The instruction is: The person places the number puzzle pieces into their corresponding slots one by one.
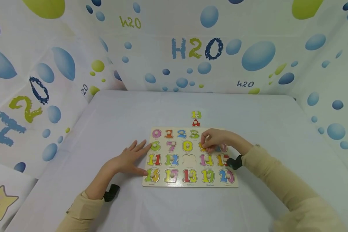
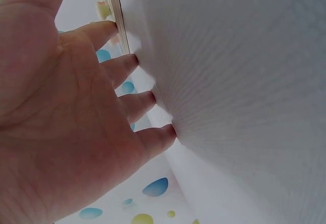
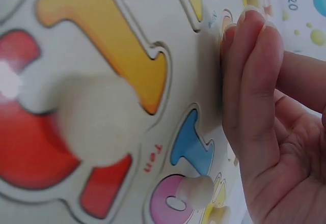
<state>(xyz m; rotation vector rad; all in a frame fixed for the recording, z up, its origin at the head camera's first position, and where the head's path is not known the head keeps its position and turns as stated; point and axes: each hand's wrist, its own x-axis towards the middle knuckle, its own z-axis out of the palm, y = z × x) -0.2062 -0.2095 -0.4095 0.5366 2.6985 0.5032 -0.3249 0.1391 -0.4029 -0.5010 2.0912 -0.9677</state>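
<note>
A wooden number puzzle board [image 1: 165,184] lies on the table, full of knobbed number pieces. My right hand [image 1: 217,138] reaches over its right side, fingers curled at the yellow-orange number 9 piece [image 1: 202,148] and pinching it; the knob is hidden by the fingers. In the right wrist view the fingertips [image 3: 249,20] sit close to the board, beyond the number 10 piece [image 3: 192,145]. My left hand [image 1: 130,161] is spread at the board's left edge, thumb near the 16 piece [image 1: 152,176] and a finger near the 6 piece [image 1: 155,146].
A recess shaped for 13 [image 1: 189,160] shows bare wood in the third row. Behind the board, a loose 13 piece [image 1: 196,114] and a red 4 piece [image 1: 196,122] lie on the white tablecloth [image 1: 127,116]. A printed curtain [image 1: 150,38] hangs behind.
</note>
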